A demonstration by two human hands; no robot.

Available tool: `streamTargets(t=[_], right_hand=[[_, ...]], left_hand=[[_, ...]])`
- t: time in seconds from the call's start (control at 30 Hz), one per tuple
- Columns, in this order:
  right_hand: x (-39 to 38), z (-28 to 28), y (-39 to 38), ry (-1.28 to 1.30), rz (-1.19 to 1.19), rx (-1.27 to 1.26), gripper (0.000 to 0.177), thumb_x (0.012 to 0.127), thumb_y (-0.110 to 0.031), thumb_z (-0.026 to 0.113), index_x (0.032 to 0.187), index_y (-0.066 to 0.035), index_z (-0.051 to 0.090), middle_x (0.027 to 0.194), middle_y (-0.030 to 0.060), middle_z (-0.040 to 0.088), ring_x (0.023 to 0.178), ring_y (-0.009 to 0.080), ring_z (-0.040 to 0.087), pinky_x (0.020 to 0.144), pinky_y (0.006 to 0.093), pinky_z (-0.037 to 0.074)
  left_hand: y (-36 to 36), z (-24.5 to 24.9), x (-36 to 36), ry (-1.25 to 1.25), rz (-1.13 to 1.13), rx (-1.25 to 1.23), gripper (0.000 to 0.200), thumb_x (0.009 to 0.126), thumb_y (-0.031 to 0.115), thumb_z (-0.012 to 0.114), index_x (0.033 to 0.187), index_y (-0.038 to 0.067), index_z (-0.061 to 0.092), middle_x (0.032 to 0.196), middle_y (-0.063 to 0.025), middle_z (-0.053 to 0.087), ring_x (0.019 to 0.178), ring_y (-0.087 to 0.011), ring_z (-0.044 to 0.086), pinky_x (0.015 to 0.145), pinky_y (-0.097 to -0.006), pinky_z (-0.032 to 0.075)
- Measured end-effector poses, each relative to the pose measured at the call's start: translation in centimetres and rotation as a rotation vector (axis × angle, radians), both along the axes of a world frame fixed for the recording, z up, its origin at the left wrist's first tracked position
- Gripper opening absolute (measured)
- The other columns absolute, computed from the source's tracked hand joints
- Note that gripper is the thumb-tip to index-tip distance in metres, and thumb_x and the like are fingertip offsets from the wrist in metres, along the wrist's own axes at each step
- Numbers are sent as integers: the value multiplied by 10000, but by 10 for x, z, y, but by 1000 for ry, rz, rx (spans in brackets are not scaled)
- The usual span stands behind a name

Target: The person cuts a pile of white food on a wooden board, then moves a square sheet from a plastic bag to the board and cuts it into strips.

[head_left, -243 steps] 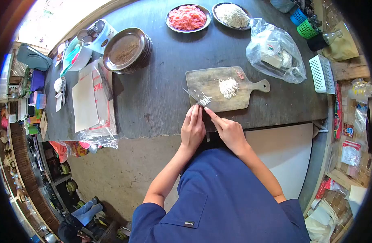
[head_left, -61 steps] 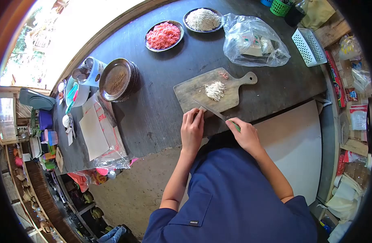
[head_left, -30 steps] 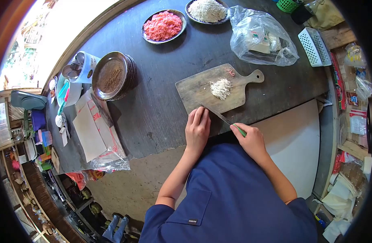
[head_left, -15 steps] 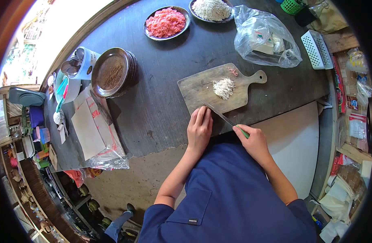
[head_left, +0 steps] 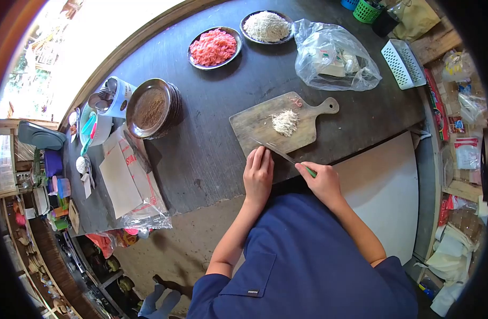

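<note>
My right hand [head_left: 322, 183] is closed round the green handle of a knife [head_left: 280, 153], whose blade slants across the near edge of the wooden cutting board [head_left: 248, 121]. At that edge, my left hand [head_left: 259, 174] has its fingers bunched together beside the blade. What lies under those fingertips is hidden. A small heap of thin white shreds [head_left: 285, 123] rests on the board, with a few bits scattered around it. Some pinkish shreds [head_left: 296, 101] lie near the board's handle.
Beyond the board are a plate of pink slices [head_left: 214, 48], a plate of white shreds [head_left: 266, 26] and a clear plastic bag [head_left: 335, 56]. Stacked brown plates [head_left: 149, 108], a second knife [head_left: 137, 151] and brown paper sheets [head_left: 119, 183] lie left. Another person's legs [head_left: 160, 300] show below.
The whole view has shifted a little, so the table things appear displaced. Both hands keep their places at the knife and board edge. The other person's legs have moved further into view.
</note>
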State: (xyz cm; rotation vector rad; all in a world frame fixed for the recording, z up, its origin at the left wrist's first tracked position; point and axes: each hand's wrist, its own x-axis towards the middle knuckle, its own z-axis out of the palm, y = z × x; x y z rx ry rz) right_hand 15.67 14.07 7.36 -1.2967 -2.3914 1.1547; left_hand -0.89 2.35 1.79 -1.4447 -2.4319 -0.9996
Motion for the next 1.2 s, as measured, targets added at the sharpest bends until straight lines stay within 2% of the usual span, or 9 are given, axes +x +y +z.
streamTargets(t=[0.2,0.27,0.57,0.67,0.73,0.93,1.1,1.17,1.2], right_hand=[[-6,2,3,-66,45,-34,461,1009,-570,684,1091,-143,838,837,194,759,816,418,755,694,498,582],[-22,-8,1,-37,29,7,466,994,-542,726,1099,-103,840,884,201,771,846,403,767,722,447,592],[-4,5,3,-99,22,13,441,1005,-534,718,1093,-120,839,879,190,772,849,396,768,717,449,591],[-1,0,4,-57,34,32,472,1010,-586,679,1078,-149,843,847,203,761,839,428,755,713,489,587],[-5,4,5,-123,44,-36,451,1010,-528,711,1100,-102,829,907,190,777,892,399,766,734,436,589],[-29,-5,9,-53,62,3,470,1005,-541,714,1094,-97,836,937,177,789,889,375,780,753,427,590],[-6,4,9,-115,57,14,468,1001,-542,720,1090,-99,842,946,173,795,891,368,783,758,420,592],[-2,4,9,-73,55,3,485,995,-594,695,1086,-142,845,872,197,772,870,416,763,741,486,592],[-4,-2,10,-70,57,8,485,995,-594,695,1086,-142,845,872,197,772,870,416,763,741,486,592]], left_hand=[[-1,-3,0,20,-1,5,246,928,35,741,1157,-56,750,1260,-150,692,1188,-329,670,1017,-415,573],[-1,-2,2,13,4,5,237,932,36,740,1148,-60,751,1259,-146,693,1188,-328,673,1015,-416,573],[1,3,4,-14,28,10,253,934,42,733,1166,-57,736,1283,-137,680,1202,-314,666,1017,-407,571],[-1,-1,5,-16,42,20,258,935,41,729,1175,-54,731,1276,-134,679,1210,-313,660,1017,-407,570],[0,-2,5,-6,41,26,259,939,41,724,1181,-53,728,1267,-135,680,1207,-316,661,1015,-406,570],[-1,2,4,-21,36,18,256,937,49,729,1170,-57,727,1261,-136,678,1208,-314,660,1018,-404,569],[1,3,6,-32,57,28,249,935,44,722,1164,-56,721,1261,-134,673,1208,-308,657,1013,-396,572],[1,2,8,-27,61,24,247,935,44,720,1159,-61,719,1254,-139,670,1208,-309,655,1011,-399,572],[0,1,8,-24,63,28,247,935,44,720,1159,-61,719,1254,-139,670,1208,-309,655,1011,-399,572]])
